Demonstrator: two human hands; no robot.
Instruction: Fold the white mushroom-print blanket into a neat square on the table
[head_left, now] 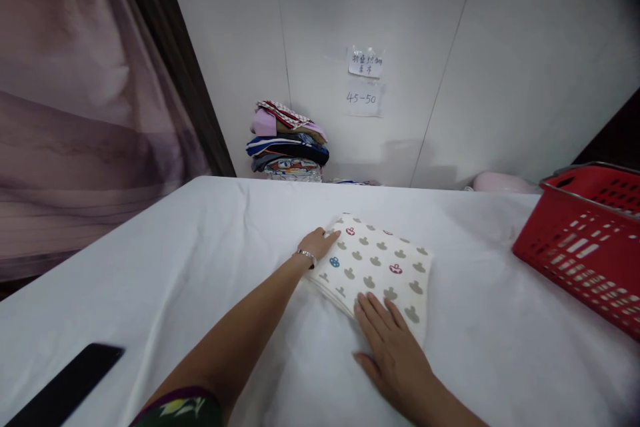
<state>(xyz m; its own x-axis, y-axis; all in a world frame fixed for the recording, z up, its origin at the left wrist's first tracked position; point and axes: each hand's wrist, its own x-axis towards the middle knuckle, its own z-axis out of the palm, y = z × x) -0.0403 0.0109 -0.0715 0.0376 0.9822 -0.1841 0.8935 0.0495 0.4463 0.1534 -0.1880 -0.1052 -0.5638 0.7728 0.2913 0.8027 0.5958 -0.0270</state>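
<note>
A white cloth (376, 260) printed with grey, red and blue mushroom shapes lies folded into a rough square on the white-covered table. My left hand (319, 245), with a silver bracelet at the wrist, rests at the cloth's left edge; its forefinger stretches onto the top, and the thumb side is partly hidden. Over the near edge, my right hand (393, 353) lies flat, fingertips on the print and thumb out to the side on the table cover. Folded layers show along the cloth's near left side.
A red plastic basket (590, 240) stands at the table's right. At the lower left lies a dark flat object (65, 383). Beyond the far edge, a stack of folded fabrics (289, 140) rises against the wall, below and left of paper signs (365, 99). A pinkish curtain (85, 113) hangs at left.
</note>
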